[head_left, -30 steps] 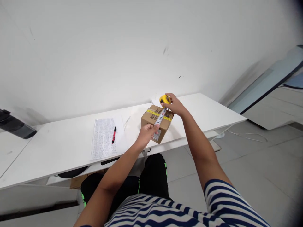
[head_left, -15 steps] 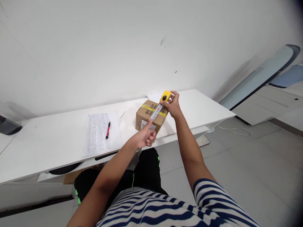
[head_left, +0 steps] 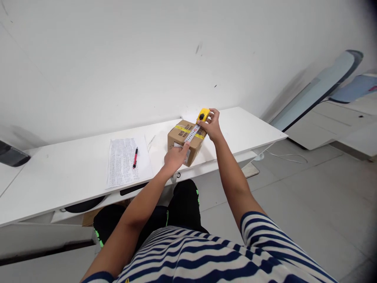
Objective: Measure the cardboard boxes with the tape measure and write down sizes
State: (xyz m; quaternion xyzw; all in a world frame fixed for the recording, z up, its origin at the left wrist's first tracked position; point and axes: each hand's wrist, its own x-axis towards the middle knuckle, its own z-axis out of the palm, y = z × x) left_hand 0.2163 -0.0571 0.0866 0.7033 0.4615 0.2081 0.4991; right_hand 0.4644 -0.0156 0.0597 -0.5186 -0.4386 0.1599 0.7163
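Note:
A brown cardboard box point(head_left: 176, 137) with yellow tape and a white label sits near the front edge of the table. Across its top lies the pulled-out blade of a yellow tape measure point(head_left: 203, 114). My right hand point(head_left: 213, 126) is closed around the tape measure's case at the box's far right edge. With its thumb at the blade's end, my left hand point(head_left: 176, 155) grips at the near edge of the box, fingers down against the labelled side. Those fingers are mostly hidden under the hand.
On the white table point(head_left: 70, 161), a red and black pen point(head_left: 135, 158) rests on handwritten sheets of paper point(head_left: 122, 161) to the left. A dark object point(head_left: 13, 155) stands at the far left. At the right, a large pale panel with a dark edge point(head_left: 324, 86) leans near the wall.
My left hand has rolled over, its back now upward and its fingers against the box front instead of curled in the air. The box looks slightly tilted. The right hand still holds the tape measure.

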